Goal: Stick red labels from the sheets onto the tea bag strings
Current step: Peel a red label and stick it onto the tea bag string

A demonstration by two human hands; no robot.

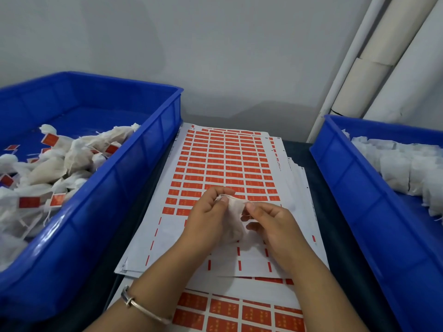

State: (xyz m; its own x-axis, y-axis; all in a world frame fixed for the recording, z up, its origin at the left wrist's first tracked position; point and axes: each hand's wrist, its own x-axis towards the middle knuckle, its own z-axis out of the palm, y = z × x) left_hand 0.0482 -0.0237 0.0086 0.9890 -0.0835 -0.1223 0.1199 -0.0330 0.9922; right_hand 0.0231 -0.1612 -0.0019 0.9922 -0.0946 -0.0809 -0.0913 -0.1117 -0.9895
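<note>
Grey wall and pale pipes stand behind a dark tabletop (335, 212), most of which lies under sheets and crates. At centre, one white tea bag (231, 212) is held above the top label sheet (223, 168). The left hand (206, 216) has its fingers curled round the bag's upper end, and the right hand (273, 224) pinches the bag's right edge between thumb and forefinger. The bag's string cannot be made out, and whether a label is in either grasp cannot be told. The hands hide part of the sheet. Its far rows carry red labels (230, 159); the near rows show only bare backing with thin red strips. Further sheets lie beneath it, their edges fanned out at right, and another sheet (239, 315) with larger-looking red labels is cut off at the bottom edge. A metal bangle (143, 310) sits on the left wrist. To the left, a blue crate (134, 178) holds a heap of labelled tea bags (60, 164), partly cut off. To the right, a second blue crate (354, 188) holds unlabelled tea bags (402, 168), also cropped.
</note>
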